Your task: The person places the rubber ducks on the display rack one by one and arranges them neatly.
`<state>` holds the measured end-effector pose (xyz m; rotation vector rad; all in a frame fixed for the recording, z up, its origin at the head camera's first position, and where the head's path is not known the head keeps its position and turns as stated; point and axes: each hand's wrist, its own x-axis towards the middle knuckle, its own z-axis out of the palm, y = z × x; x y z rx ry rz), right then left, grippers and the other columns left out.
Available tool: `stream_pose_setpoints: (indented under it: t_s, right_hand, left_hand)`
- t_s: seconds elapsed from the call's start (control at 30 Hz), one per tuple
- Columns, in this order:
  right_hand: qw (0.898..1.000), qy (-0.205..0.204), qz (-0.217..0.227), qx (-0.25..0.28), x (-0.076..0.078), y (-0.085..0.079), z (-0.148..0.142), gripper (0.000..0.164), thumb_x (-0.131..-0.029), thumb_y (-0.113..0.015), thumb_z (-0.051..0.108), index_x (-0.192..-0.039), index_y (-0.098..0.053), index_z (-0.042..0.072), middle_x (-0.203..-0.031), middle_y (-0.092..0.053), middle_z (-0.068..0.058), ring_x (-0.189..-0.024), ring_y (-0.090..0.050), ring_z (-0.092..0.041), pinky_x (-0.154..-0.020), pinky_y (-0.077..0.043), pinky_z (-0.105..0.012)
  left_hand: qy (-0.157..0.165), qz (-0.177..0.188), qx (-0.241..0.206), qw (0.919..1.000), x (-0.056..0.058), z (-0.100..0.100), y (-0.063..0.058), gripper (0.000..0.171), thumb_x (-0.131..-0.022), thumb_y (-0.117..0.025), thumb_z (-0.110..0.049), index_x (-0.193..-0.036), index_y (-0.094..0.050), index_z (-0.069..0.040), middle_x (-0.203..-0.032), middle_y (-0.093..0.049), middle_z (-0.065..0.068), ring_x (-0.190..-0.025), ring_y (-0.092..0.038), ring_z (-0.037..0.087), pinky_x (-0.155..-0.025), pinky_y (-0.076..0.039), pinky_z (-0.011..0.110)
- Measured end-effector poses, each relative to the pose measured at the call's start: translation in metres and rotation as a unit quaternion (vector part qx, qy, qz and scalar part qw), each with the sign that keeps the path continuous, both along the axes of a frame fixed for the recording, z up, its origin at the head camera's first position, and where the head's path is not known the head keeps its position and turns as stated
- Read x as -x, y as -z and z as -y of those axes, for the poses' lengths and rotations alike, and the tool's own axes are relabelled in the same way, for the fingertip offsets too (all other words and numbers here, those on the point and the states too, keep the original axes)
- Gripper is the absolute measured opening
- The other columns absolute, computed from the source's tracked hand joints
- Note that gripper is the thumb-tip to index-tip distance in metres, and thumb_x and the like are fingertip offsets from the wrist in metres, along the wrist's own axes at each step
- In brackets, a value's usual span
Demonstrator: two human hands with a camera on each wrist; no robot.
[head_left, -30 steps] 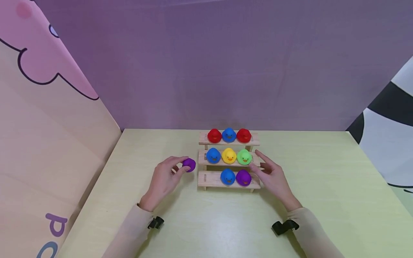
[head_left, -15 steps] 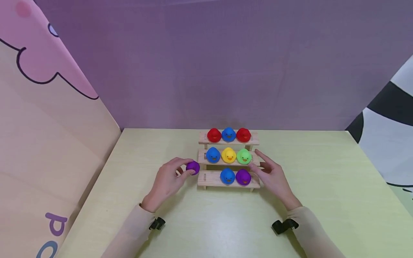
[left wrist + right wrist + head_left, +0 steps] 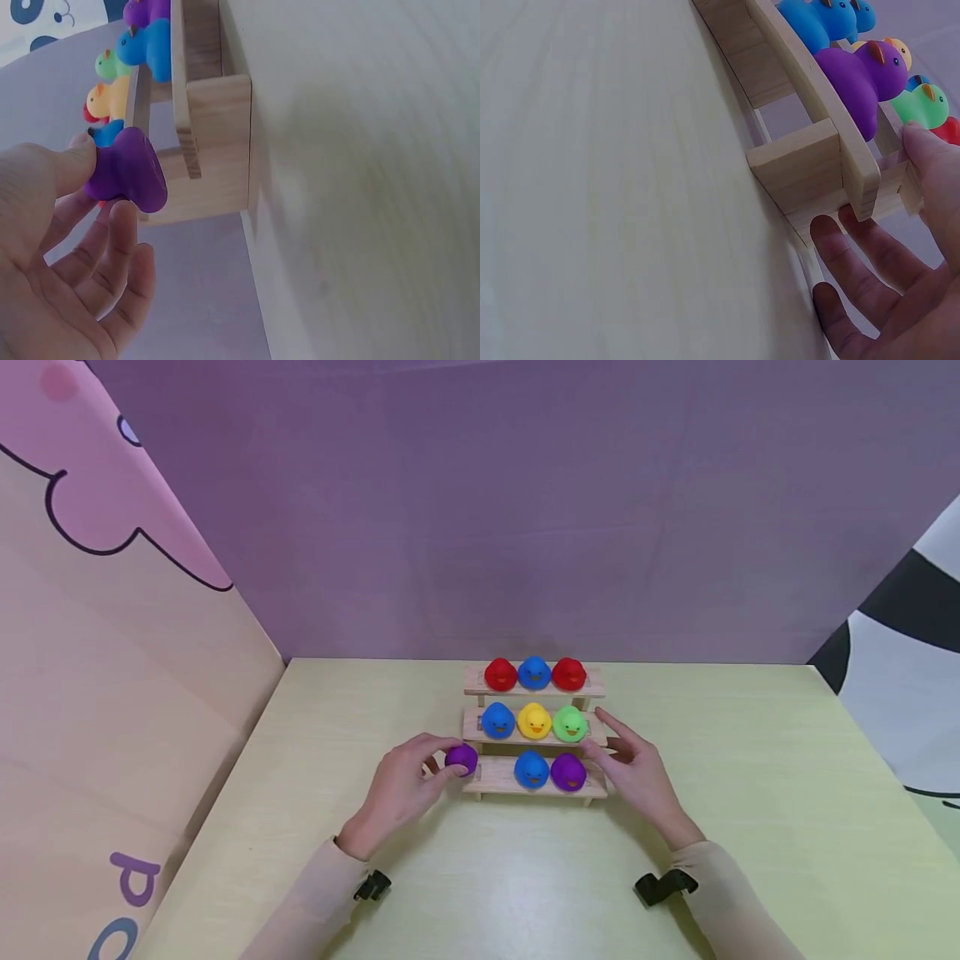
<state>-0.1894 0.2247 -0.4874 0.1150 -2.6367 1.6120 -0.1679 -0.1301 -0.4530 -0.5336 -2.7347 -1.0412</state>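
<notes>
A three-tier wooden stand holds toy ducks. My left hand pinches a purple rubber duck between thumb and fingers, at the left end of the lowest tier. In the left wrist view this duck is tilted, its flat base facing outward, off the shelf. The lowest tier also bears a blue duck and a second purple duck. At the stand's right side is my right hand, fingers loosely spread, thumb near the middle tier beside the green duck; whether it touches the wood I cannot tell.
Blue and yellow ducks share the middle tier with the green one. On the top tier a blue duck sits between two red ones. The stand is near the back edge of the pale table, before a purple wall.
My left hand has carried the purple duck rightward and slightly down, from beside the stand to the left end of its lowest tier. The right hand has stayed in place.
</notes>
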Motion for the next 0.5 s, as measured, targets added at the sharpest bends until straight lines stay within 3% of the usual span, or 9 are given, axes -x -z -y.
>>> stream_pose_setpoints:
  t_s: [0.5]
  right_hand:
    - [1.0, -0.001, 0.0, -0.008, -0.001, -0.001, -0.001, 0.066, -0.105, -0.068, 0.039, -0.165, -0.043, 0.024, -0.16, -0.051, -0.024, -0.127, -0.066, -0.045, -0.086, -0.05, -0.01]
  left_hand:
    - [0.048, 0.018, 0.001, 0.9987, 0.001, -0.024, 0.002, 0.038, -0.091, -0.086, -0.029, -0.127, -0.078, -0.019, -0.112, -0.076, -0.004, -0.085, -0.064, 0.008, -0.07, -0.052, 0.021]
